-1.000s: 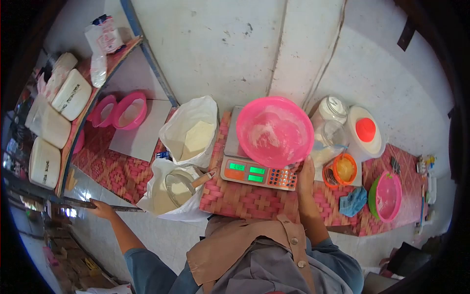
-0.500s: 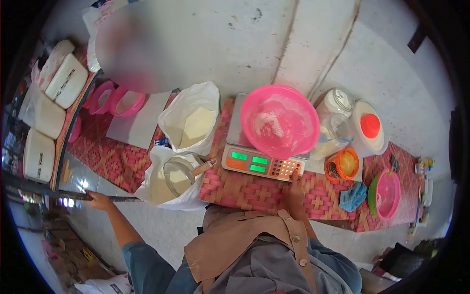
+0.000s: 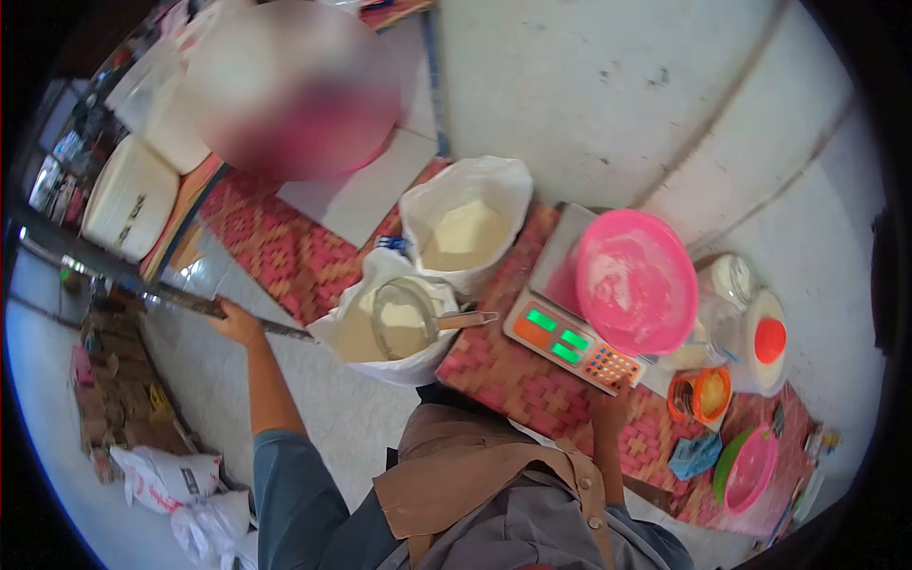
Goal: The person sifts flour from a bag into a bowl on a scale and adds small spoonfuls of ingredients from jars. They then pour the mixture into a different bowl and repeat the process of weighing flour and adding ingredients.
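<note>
My right hand (image 3: 608,407) is at the front edge of the orange digital scale (image 3: 537,328), a finger on its keypad, the others curled. A pink bowl (image 3: 646,280) with white powder inside rests on the scale's plate. My left hand (image 3: 237,323) is stretched out to the left, its fingers round a dark bar (image 3: 190,299). Between the hands stand two white sacks of pale powder, the rear one (image 3: 470,228) and the front one (image 3: 404,366). A sieve (image 3: 404,318) with a wooden handle lies over the front sack.
Right of the scale are a clear jar (image 3: 727,280), a tub with a red lid (image 3: 769,339), an orange container (image 3: 701,394), a blue cloth (image 3: 694,456) and a green-and-pink bowl (image 3: 749,467). White tubs (image 3: 131,204) stand at left; bags (image 3: 166,478) lie on the floor.
The view has turned left, so the scale, bowl and sacks sit further right and tilted. My left hand remains at the bar and my right finger at the keypad.
</note>
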A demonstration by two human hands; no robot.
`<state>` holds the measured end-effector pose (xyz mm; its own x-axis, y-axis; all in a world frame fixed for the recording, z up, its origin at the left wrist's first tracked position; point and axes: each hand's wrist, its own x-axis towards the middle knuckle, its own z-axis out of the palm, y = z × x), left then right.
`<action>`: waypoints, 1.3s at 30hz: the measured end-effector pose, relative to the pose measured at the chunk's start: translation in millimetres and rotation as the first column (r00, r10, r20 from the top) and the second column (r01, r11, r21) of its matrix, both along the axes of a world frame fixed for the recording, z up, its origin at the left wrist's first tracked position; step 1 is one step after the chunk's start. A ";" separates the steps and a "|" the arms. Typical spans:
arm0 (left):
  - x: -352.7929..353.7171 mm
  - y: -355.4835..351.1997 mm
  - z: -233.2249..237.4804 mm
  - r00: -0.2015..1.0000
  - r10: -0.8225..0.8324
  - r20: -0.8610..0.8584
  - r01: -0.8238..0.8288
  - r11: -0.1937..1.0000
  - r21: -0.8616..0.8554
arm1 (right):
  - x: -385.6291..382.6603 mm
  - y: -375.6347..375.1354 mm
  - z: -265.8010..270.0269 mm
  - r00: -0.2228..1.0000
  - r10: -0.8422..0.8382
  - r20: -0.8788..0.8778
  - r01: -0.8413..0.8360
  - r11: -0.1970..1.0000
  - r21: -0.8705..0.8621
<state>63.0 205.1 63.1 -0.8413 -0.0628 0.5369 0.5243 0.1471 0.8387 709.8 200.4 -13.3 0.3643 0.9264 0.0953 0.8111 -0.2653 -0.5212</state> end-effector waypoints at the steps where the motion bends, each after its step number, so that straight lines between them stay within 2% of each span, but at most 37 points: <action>1: -13.2 -4.3 -11.2 0.995 0.005 0.095 -0.004 1.000 -0.006 | -15.0 4.7 9.6 0.999 0.036 -0.003 -0.036 0.999 -0.005; 3: -2.4 -2.5 -4.9 0.999 0.045 0.029 -0.044 0.999 -0.025 | -57.5 15.0 39.7 0.963 -0.060 -0.262 0.085 0.993 0.086; 4: -1.6 -1.6 -4.3 0.998 0.023 0.064 -0.022 1.000 -0.004 | -81.0 22.9 34.6 0.931 0.143 -0.335 -0.034 0.949 0.312; 6: -4.1 -4.4 -7.1 0.992 -0.027 0.127 0.028 1.000 -0.006 | -145.9 38.5 52.5 0.780 0.312 -0.542 -0.234 0.949 0.210; 7: -4.5 -5.5 -7.8 0.986 -0.054 0.156 0.059 0.998 -0.024 | -172.9 51.6 45.6 0.741 0.600 -0.301 -0.531 0.798 0.285; 8: 2.4 -4.3 -1.2 0.986 -0.085 0.141 0.084 0.996 0.014 | -203.0 67.7 39.4 0.579 0.815 -0.034 -0.777 0.564 0.280; 9: 9.9 -4.5 5.8 0.985 -0.118 0.128 0.112 0.992 0.049 | -244.9 77.2 58.4 0.546 0.831 -0.107 -0.804 0.555 0.214; 11: 8.3 -7.2 4.2 0.982 -0.143 0.120 0.139 0.989 0.038 | -300.1 95.9 26.9 0.464 0.868 0.176 -0.882 0.472 0.000; 13: 6.7 -9.6 5.0 0.979 -0.174 0.105 0.172 0.985 0.031 | -339.1 113.2 -12.6 0.261 0.897 0.355 -0.870 0.379 -0.317; 14: 6.9 -10.0 6.6 0.976 -0.211 0.054 0.212 0.977 0.001 | -353.5 118.1 -27.3 0.252 0.899 0.359 -0.872 0.372 -0.317; 16: 7.7 -13.1 6.0 0.970 -0.244 0.015 0.244 0.969 -0.036 | -370.4 122.4 -50.7 0.266 0.959 0.099 -0.620 0.249 -0.744; 17: 6.6 -13.2 5.1 0.962 -0.272 0.013 0.272 0.962 -0.032 | -373.8 119.5 -58.9 0.261 0.960 0.100 -0.619 0.246 -0.746; 19: 7.3 -12.1 5.7 0.957 -0.291 0.014 0.291 0.956 -0.026 | -372.4 111.9 -74.8 0.163 0.980 0.117 -0.753 0.200 -0.627; 20: 7.9 -12.2 8.7 0.937 -0.345 0.048 0.346 0.938 -0.009 | -377.6 114.5 -77.6 0.155 0.981 0.113 -0.754 0.192 -0.628; 22: 7.4 -16.0 9.3 0.913 -0.399 0.086 0.400 0.917 0.006 | -385.8 120.8 -81.4 -0.089 0.991 0.096 -0.677 0.011 -0.736; 23: 6.4 -16.1 8.8 0.910 -0.414 0.029 0.414 0.910 0.003 | -391.2 123.9 -73.1 -0.087 0.992 0.096 -0.676 0.012 -0.737; 25: 4.1 -15.0 7.0 0.903 -0.429 -0.023 0.430 0.903 0.003 | -398.4 128.7 -38.9 -0.004 0.978 0.208 -0.724 0.141 -0.675; 26: 2.8 -16.1 5.7 0.894 -0.448 -0.018 0.448 0.894 0.000 | -404.7 127.4 -27.5 -0.006 0.978 0.206 -0.722 0.138 -0.678; 28: 2.2 -17.2 4.8 0.883 -0.469 -0.009 0.469 0.883 -0.003 | -420.5 119.0 -13.8 -0.096 0.958 0.269 -0.575 0.167 -0.801; 29: 2.2 -17.4 5.7 0.880 -0.475 -0.001 0.475 0.880 -0.005 | -425.3 110.1 -18.2 -0.097 0.959 0.268 -0.573 0.167 -0.803; 31: 1.0 -16.9 5.0 0.877 -0.480 0.010 0.480 0.877 -0.009 | -435.6 86.2 -36.0 -0.185 0.966 0.183 -0.609 0.033 -0.792; 34: 2.7 -18.2 2.9 0.874 -0.486 0.016 0.486 0.873 -0.034 | -460.0 58.5 -60.8 -0.172 0.983 0.070 -0.536 -0.033 -0.844; 37: 2.0 -18.6 4.2 0.849 -0.528 0.018 0.527 0.849 0.036 | -456.7 51.2 -46.3 -0.210 0.971 0.115 -0.614 -0.040 -0.789; 39: -1.0 -20.6 2.7 0.860 -0.509 -0.039 0.509 0.861 -0.022 | -446.4 74.6 -15.1 -0.287 0.957 0.045 -0.585 -0.138 -0.799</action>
